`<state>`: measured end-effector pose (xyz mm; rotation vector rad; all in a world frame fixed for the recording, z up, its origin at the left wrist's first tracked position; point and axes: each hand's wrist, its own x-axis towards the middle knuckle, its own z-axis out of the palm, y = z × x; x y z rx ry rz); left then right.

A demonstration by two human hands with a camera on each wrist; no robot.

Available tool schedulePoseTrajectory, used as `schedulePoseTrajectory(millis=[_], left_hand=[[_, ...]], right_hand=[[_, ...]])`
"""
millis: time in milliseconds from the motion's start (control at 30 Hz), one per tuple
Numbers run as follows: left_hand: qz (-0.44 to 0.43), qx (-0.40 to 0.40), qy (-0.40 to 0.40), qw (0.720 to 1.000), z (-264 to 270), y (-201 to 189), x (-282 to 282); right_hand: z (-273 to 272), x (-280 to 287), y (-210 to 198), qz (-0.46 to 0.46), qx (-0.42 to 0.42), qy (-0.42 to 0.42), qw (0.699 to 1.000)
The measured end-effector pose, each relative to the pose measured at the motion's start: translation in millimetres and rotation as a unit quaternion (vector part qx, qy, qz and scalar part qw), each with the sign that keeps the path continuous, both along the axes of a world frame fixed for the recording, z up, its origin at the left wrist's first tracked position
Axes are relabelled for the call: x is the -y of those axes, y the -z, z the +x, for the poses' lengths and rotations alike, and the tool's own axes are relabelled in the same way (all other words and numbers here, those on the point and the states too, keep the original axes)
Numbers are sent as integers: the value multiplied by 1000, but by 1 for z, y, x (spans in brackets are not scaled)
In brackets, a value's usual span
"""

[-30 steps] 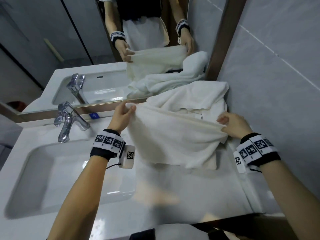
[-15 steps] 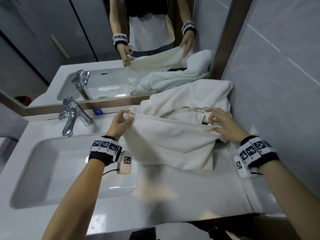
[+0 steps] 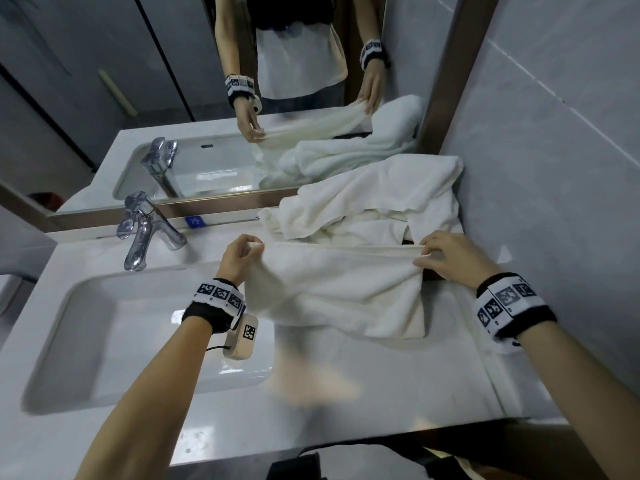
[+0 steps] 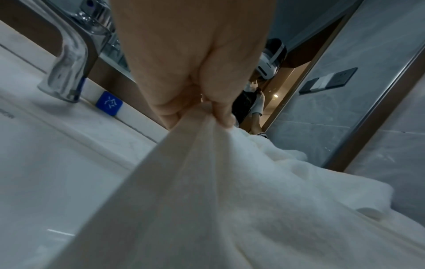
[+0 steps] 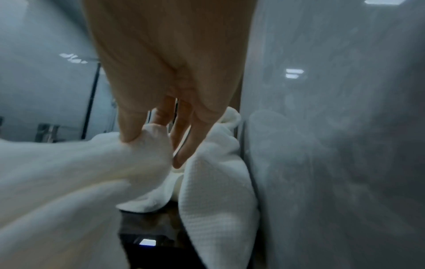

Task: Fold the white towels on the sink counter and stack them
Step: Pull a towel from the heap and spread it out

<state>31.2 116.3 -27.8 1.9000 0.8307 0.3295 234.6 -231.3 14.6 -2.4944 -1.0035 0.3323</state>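
Note:
A white towel (image 3: 339,289) hangs stretched between my two hands above the sink counter (image 3: 381,382). My left hand (image 3: 242,252) pinches its left top corner, which the left wrist view shows bunched between my fingers (image 4: 218,112). My right hand (image 3: 440,254) pinches the right top corner between thumb and forefinger, its other fingers hanging straight (image 5: 190,131). The towel's lower edge drapes onto the counter. Behind it lies a crumpled heap of white towels (image 3: 374,202) against the mirror and the right wall.
The basin (image 3: 138,334) and a chrome tap (image 3: 145,230) are to the left. A mirror (image 3: 242,98) runs along the back and a tiled wall (image 3: 554,168) closes the right side. Something dark (image 5: 147,229) sits on the counter under the towels by the wall.
Both hands have spread apart and pulled the towel's top edge taut. My right hand let go of the bunched edge and now pinches the towel's right corner.

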Motion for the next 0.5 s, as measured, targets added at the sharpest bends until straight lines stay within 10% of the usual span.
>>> schedulePoseTrajectory(millis=[333,500], left_hand=[[-59,96,38,993,-27,-14,0],[90,80,83,989,-23,-33,-6]], right_hand=[[-3,-4,-3,171,-124,136,968],[3,-8,-15,266,-118,133,947]])
